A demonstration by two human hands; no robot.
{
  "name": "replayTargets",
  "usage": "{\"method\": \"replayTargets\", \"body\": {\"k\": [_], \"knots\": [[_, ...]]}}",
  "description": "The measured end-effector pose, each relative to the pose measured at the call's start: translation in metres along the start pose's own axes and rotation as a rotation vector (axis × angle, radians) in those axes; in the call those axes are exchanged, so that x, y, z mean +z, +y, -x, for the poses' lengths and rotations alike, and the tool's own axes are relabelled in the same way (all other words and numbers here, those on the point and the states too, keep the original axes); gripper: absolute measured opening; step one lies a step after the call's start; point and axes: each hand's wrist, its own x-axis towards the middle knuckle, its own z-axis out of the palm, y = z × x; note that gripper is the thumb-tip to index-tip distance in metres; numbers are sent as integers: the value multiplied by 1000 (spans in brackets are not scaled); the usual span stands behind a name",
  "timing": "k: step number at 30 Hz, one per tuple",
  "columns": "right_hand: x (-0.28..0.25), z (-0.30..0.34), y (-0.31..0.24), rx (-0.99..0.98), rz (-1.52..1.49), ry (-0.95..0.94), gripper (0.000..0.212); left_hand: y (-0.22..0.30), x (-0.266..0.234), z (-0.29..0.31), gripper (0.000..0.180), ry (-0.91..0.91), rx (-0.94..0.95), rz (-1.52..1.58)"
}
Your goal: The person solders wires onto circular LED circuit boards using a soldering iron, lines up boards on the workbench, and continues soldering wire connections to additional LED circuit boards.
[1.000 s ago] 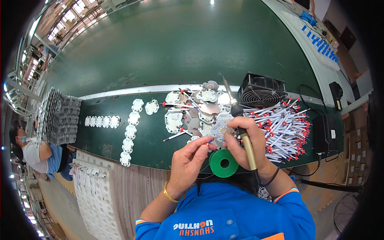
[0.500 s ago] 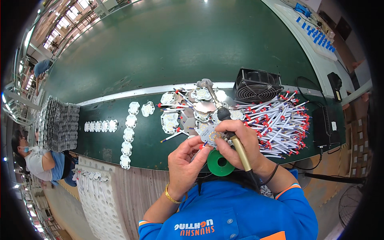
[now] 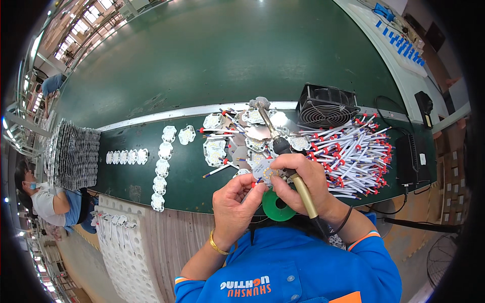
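Note:
My left hand (image 3: 235,203) pinches a short wire lead with a red ring (image 3: 255,185), its end against the edge of a round grey-white LED board (image 3: 263,170). My right hand (image 3: 304,183) is closed, thumb and forefinger on that board, with a soldering iron (image 3: 305,196) held across the same hand. The iron's metal barrel points away from me, over a heap of boards (image 3: 214,151) and leads. Just below the board, near my fingers, is a green spool (image 3: 279,206). The fingers partly hide the joint between lead and board.
A pile of white leads with red rings (image 3: 348,156) lies at right, beside a black fan (image 3: 327,106) and a black box (image 3: 410,159). Boards stand in rows (image 3: 162,168) to the left, with a tall stack (image 3: 76,156) beyond. A seated person (image 3: 50,207) is at far left.
The LED board has turned slightly and drawn in a little between my fingers. Both hands stay almost in place, and the iron has barely shifted.

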Motion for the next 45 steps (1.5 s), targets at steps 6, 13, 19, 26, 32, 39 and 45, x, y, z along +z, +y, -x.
{"method": "replayTargets", "body": {"k": [6, 13, 19, 26, 32, 39, 45], "knots": [[1, 2, 1, 2, -2, 8, 35, 2, -1, -1, 12, -29, -25, 16], [0, 7, -1, 63, -49, -8, 36, 5, -2, 0, 9, -92, -148, 78], [-8, 14, 2, 24, -38, 7, 41, 3, -5, 7, 9, -66, -110, 76], [-15, 43, -4, -30, -22, -155, 53, -2, -1, 18, 10, 93, -61, 99], [1, 51, 5, 44, -29, 0, 50, -6, 6, 13, 11, 146, -72, 98], [1, 56, 2, 0, 20, 70, 49, -5, 17, 11, 12, 118, -79, 49], [-26, 58, -4, -203, 20, 18, 32, -8, 21, 15, 12, 159, -21, 18]]}}
